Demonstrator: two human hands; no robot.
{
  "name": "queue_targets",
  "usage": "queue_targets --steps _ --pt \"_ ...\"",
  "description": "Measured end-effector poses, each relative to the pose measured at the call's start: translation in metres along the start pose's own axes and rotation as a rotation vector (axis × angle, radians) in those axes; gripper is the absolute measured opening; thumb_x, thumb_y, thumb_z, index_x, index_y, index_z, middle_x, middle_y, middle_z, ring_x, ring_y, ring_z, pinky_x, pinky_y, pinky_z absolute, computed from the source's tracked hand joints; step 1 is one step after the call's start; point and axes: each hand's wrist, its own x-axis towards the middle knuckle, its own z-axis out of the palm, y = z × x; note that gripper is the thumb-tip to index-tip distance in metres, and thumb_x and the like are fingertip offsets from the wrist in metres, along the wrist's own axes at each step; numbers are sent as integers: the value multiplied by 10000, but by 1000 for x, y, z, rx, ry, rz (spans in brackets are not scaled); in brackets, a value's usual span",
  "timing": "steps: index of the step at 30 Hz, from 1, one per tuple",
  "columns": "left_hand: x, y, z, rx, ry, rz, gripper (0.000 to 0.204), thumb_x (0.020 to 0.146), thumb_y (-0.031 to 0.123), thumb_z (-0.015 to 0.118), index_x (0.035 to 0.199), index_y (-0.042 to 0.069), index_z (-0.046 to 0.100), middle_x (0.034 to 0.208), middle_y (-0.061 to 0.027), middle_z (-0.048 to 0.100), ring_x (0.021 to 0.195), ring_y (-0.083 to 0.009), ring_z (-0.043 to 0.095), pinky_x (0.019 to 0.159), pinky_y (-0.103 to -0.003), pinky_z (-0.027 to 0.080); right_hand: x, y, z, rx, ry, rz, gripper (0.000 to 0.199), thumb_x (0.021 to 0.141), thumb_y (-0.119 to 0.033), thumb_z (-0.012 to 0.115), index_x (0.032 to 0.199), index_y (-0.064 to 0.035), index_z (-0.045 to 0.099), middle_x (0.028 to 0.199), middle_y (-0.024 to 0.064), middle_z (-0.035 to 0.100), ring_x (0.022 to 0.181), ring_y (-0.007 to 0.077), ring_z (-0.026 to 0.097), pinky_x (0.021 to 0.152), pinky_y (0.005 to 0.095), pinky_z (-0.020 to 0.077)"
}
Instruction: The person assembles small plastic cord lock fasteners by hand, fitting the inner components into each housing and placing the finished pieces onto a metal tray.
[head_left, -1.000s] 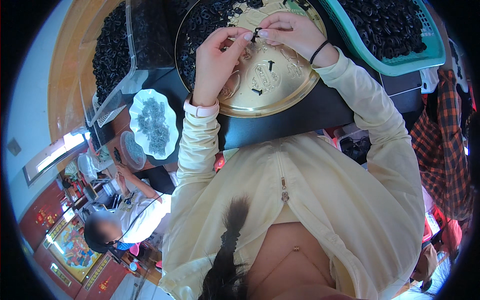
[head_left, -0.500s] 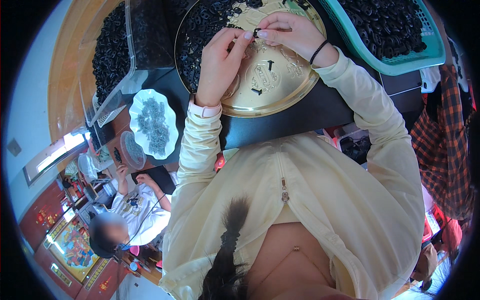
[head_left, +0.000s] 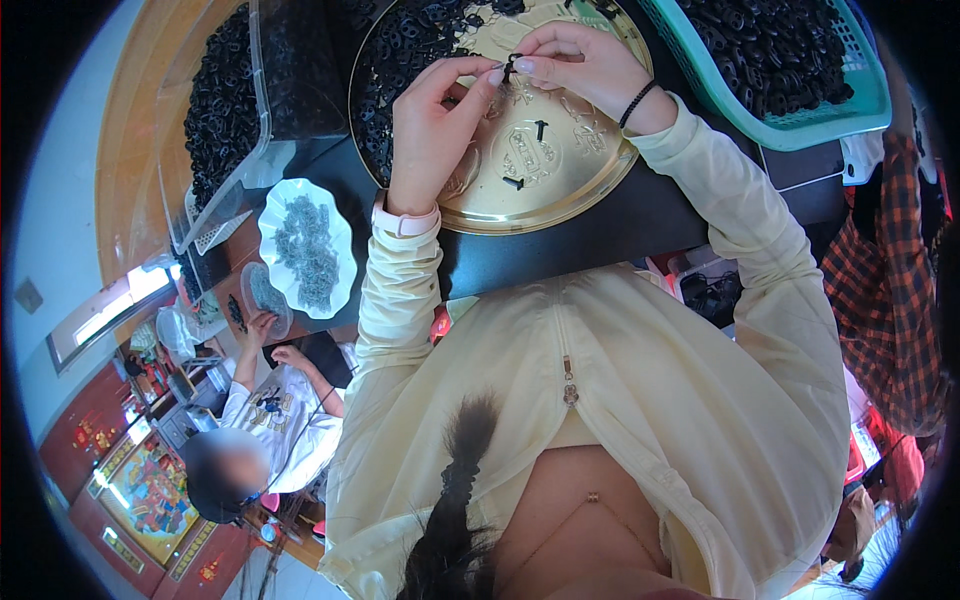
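Note:
Over the golden round tray [head_left: 480,215], my left hand [head_left: 440,125] and my right hand [head_left: 590,75] meet fingertip to fingertip. A small black plastic piece [head_left: 510,66] sits between them, pinched by the right thumb and fingers. The left thumb and forefinger are also closed at its near left side; whether they grip that piece or a tiny separate part is too small to tell. Two small black T-shaped pieces [head_left: 541,130] lie on the tray below my hands. Many flat black plastic parts with holes [head_left: 385,110] are heaped along the tray's left and far side.
A green basket [head_left: 765,128] of black parts stands at the right. To the left are a clear plastic box [head_left: 262,75] of black parts and a white scalloped bowl [head_left: 276,210] of small greyish clear pieces. Beyond, a co-worker [head_left: 290,415] reaches to a round dish [head_left: 262,290].
My left hand has drawn slightly left, its fingers more bent. More of the black piece shows between my hands. The co-worker's hand has moved onto the round dish.

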Motion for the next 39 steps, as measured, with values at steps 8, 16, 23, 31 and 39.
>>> queue_targets --steps 8,16,23,31,39 --pt "0 4 -1 38 8 50 162 801 129 656 928 30 650 831 -65 625 575 -97 587 517 -209 440 0 0 0 27 -21 3 229 844 -146 625 1030 -20 579 888 27 615 815 92 590 735 197 486" --pt "-1 10 0 108 22 42 147 802 137 652 902 29 653 817 -63 628 582 -107 596 529 -214 450 -1 -1 -1 -2 -24 -35 219 844 -137 622 1026 -19 591 898 25 616 825 91 591 744 199 485" --pt "-1 11 1 150 16 124 134 793 124 652 868 13 657 768 -66 629 585 -111 597 538 -217 454 0 1 -2 -38 -45 -40 213 832 -112 630 1022 -19 607 898 34 632 821 93 599 743 205 492" --pt "-2 10 0 60 41 36 143 794 120 645 878 5 659 760 -65 632 615 -104 597 549 -210 452 -2 -1 1 32 0 -20 173 802 -111 657 947 -20 628 865 48 641 797 105 606 729 212 494" --pt "-1 7 1 26 29 42 149 796 126 649 884 7 662 766 -60 631 612 -99 596 540 -203 447 -2 -3 1 5 20 -14 193 797 -131 668 956 -28 631 867 47 642 791 100 603 724 211 493"
